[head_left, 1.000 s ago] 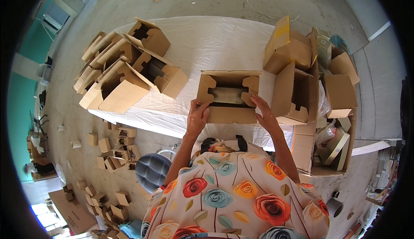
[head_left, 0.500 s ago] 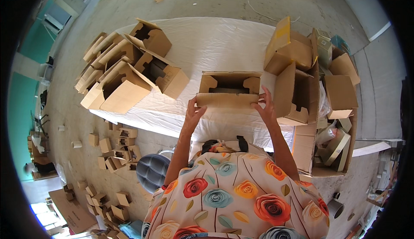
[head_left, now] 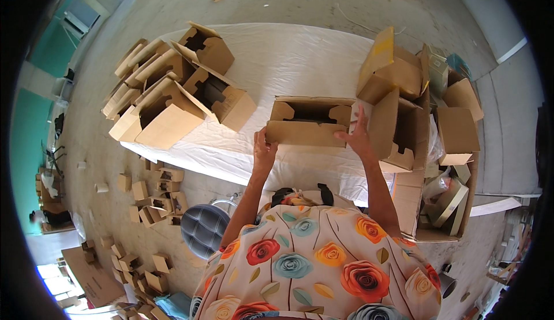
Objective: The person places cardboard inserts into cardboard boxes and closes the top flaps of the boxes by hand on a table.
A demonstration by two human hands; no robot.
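A brown cardboard box [head_left: 306, 134] lies in front of me on the white-covered table, its top open and notched inner flaps showing. At its near left corner, my left hand [head_left: 264, 151] is closed with bent fingers on the edge. My right hand [head_left: 359, 138] is at the near right corner. Its thumb lies against the front panel, while the other fingers are spread and stretched out along the right side. Just right of that hand, another opened carton [head_left: 398, 126] stands close by.
Several opened cartons [head_left: 167, 118] cluster on the table's left. At right, a large carton [head_left: 407, 204] holds smaller boxes and plastic wrap. A taped carton [head_left: 398, 72] stands at the far right. Near a dark cushioned stool [head_left: 205, 230], small boxes [head_left: 156, 282] lie on the floor.
The box's front panel looks taller and flatter now. My right hand's fingers have straightened and spread beside the box. The whole view has shifted slightly; my left hand stays at its corner.
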